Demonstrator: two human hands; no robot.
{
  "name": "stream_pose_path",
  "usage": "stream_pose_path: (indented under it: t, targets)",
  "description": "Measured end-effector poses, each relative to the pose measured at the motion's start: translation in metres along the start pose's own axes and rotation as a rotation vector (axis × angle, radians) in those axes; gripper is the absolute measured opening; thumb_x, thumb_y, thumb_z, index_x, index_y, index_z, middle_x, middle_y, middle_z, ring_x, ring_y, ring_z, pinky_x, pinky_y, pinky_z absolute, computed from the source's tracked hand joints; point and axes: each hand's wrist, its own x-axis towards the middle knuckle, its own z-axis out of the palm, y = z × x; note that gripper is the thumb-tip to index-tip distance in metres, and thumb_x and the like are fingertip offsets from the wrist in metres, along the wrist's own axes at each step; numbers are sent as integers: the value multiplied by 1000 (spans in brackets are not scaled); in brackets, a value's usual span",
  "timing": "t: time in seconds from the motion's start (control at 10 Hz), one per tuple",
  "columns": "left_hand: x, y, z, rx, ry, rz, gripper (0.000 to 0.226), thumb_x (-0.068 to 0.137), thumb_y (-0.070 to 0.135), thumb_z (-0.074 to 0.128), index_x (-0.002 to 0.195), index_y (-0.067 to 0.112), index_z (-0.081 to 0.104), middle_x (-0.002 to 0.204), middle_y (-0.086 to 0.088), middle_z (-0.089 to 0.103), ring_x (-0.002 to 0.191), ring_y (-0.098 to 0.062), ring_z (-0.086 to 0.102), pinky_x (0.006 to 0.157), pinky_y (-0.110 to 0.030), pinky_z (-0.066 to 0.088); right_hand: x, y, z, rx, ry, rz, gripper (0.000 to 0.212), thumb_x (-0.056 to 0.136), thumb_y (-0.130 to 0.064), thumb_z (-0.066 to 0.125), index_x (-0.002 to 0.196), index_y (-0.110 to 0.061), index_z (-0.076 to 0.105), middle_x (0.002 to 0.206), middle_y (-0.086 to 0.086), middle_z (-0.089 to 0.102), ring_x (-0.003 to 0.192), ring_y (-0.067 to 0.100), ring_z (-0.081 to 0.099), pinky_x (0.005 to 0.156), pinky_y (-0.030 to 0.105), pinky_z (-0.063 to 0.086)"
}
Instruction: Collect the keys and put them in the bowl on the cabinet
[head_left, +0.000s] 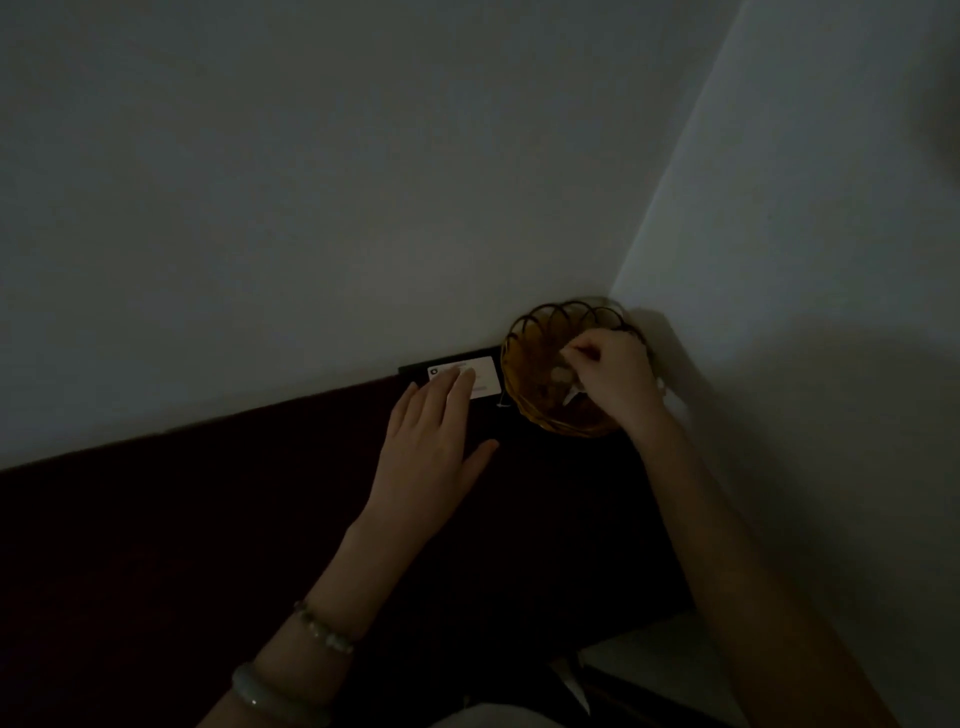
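right hand in the bowl, left hand flat beside it

very dim shot. landmark: amber bowl (524, 358) with a scalloped wire-like rim, sitting on the dark cabinet (208, 519) top, tucked into the wall corner. right hand (610, 379) is over the bowl's right half, fingers curled in a pinch, thumb against fingertips; too dark to tell what they grip. pale small shapes inside the bowl just under that hand, likely the keys (563, 375), blurred, can't confirm count or form. left hand (436, 441) lies just left of the bowl, palm down, fingers spread and straight, holding nothing; fingertips overlap a white label (485, 376) on a flat black item touching the bowl's left side. left wrist, well below the bowl, wears a bead bracelet (324, 629) and a pale bangle (275, 696).
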Motion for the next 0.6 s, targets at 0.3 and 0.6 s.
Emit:
stream_pose_path:
  t: [0.3,0.6]
  targets:
    - [-5,4,2,10,11,-33,71,81,33,66,136,3,34,139,-19,44,128,-31,41,110,-41,19,0,0,-3,-143,-107,41,24,88,-14,54,108,-5,63,110,20,65,104,34,58,88,38,47]
    - [-20,20,2,-9,49,-18,69,81,32,67,134,1,37,135,-20,48,126,-33,44,109,-45,25,-60,-11,-33,-147,55,-94,43,86,-19,57,128,-12,46,127,13,56,116,28,50,95,44,45]
